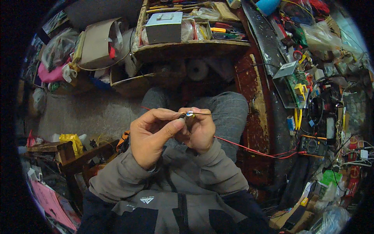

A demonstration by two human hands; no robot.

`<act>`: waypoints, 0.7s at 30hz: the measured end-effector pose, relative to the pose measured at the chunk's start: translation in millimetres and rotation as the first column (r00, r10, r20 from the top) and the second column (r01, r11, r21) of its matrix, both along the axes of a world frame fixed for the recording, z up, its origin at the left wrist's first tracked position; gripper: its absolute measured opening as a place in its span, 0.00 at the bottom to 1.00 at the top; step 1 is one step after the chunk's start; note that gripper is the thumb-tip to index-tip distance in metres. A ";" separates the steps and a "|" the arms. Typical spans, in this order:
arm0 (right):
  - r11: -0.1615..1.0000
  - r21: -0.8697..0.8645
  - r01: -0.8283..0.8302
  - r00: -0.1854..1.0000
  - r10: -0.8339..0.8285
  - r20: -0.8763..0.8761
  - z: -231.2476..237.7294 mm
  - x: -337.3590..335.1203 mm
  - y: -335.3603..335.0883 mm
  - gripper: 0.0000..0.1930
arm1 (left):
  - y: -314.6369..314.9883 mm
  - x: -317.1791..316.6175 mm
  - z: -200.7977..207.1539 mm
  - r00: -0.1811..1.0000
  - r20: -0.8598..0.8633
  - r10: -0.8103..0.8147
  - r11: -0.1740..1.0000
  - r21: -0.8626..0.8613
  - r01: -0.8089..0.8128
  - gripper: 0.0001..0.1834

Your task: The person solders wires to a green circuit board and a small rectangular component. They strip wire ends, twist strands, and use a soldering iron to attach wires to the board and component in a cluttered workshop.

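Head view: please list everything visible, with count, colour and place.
thin piece: one, dark, picture centre
meter: one, dark and orange, right side
red leads: count unclear, red, running left from meter
circuit board: at least one, green, right
open drawer: one, brown, top centre
metal box: one, grey, in drawer
carton: one, beige, upper left
roll: one, whitish, below drawer
crumpled plastic: one, yellow, left
sheet: one, pink, lower left
clutter: uncountable, mixed colours, both sides
left grip: one, grey-sleeved, centre
right grip: one, grey-sleeved, centre
legs: two, grey, centre

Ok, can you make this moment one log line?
left hand: pinching small part | right hand: holding small part | red wire: runs to multimeter
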State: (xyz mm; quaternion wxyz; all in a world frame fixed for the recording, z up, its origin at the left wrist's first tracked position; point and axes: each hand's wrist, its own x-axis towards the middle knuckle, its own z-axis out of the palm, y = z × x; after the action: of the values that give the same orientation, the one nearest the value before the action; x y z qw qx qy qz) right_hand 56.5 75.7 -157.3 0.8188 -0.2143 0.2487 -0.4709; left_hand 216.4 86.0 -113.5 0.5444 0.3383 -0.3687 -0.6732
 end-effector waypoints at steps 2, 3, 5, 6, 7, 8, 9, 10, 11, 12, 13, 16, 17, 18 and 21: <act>0.999 -0.037 0.015 0.997 -0.018 -0.070 0.0 -0.3 0.9 0.22 | 0.7 -0.4 0.8 1.000 0.019 0.004 1.000 -0.010 -0.003 0.07; 0.998 -0.058 0.021 0.994 -0.027 -0.104 -0.3 0.0 1.5 0.22 | 1.5 -0.3 1.2 0.999 0.032 0.005 1.000 -0.009 -0.005 0.07; 0.999 -0.036 0.022 0.992 -0.027 -0.124 -1.1 0.7 3.7 0.22 | 2.5 0.1 1.4 0.999 0.035 0.005 1.000 -0.006 -0.004 0.07; 1.000 -0.016 0.025 0.991 -0.027 -0.132 -1.4 1.2 4.7 0.22 | 3.1 0.2 1.5 1.000 0.026 0.001 1.000 -0.001 -0.001 0.06; 0.999 -0.032 0.036 0.988 -0.040 -0.148 -1.8 1.8 5.6 0.22 | 3.7 0.5 1.4 1.000 0.018 -0.003 1.000 0.007 0.003 0.06; 0.998 -0.040 0.048 0.985 -0.054 -0.161 -2.0 2.3 6.0 0.22 | 3.9 0.4 1.4 1.000 0.010 -0.005 1.000 0.009 0.005 0.06; 0.998 -0.022 0.052 0.982 -0.056 -0.179 -1.9 2.7 6.5 0.22 | 4.2 0.3 1.2 1.000 0.002 -0.007 1.000 0.011 0.007 0.06; 0.998 -0.043 0.049 0.987 -0.055 -0.151 -1.3 2.1 6.4 0.22 | 4.1 0.3 1.0 1.000 -0.006 -0.009 1.000 0.012 0.009 0.06; 0.999 -0.038 0.037 0.991 -0.042 -0.128 -0.6 1.8 6.3 0.22 | 4.0 0.1 0.7 1.000 -0.009 -0.014 1.000 0.010 0.015 0.06; 0.999 -0.035 0.021 0.995 -0.025 -0.095 0.3 1.6 6.1 0.21 | 3.7 0.1 0.5 1.000 -0.013 -0.019 1.000 0.008 0.019 0.06; 0.999 -0.023 0.025 0.993 -0.027 -0.112 1.2 1.6 6.1 0.21 | 3.6 0.2 0.4 1.000 -0.016 -0.024 1.000 0.007 0.024 0.06; 0.999 0.006 0.040 0.991 -0.039 -0.129 3.5 3.3 6.8 0.20 | 3.0 0.3 -0.1 1.000 -0.016 -0.018 1.000 0.006 0.018 0.07; 0.998 0.012 0.056 0.990 -0.054 -0.133 3.6 4.2 7.0 0.20 | 2.9 0.5 -0.3 1.000 -0.016 -0.022 1.000 0.007 0.022 0.07; 0.998 0.011 0.059 0.991 -0.057 -0.121 3.8 4.6 7.2 0.20 | 3.1 1.0 -0.2 1.000 -0.015 -0.026 1.000 0.009 0.026 0.07; 0.996 0.060 0.064 0.993 -0.058 -0.104 3.0 4.1 6.2 0.20 | 3.7 1.8 -0.1 1.000 0.016 -0.012 0.999 0.036 0.012 0.07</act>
State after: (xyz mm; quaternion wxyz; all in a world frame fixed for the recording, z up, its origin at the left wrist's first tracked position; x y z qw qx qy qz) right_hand 60.7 81.9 -154.3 0.7965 -0.2044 0.3116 -0.4761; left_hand 218.2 89.8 -113.6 0.5312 0.3514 -0.3631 -0.6801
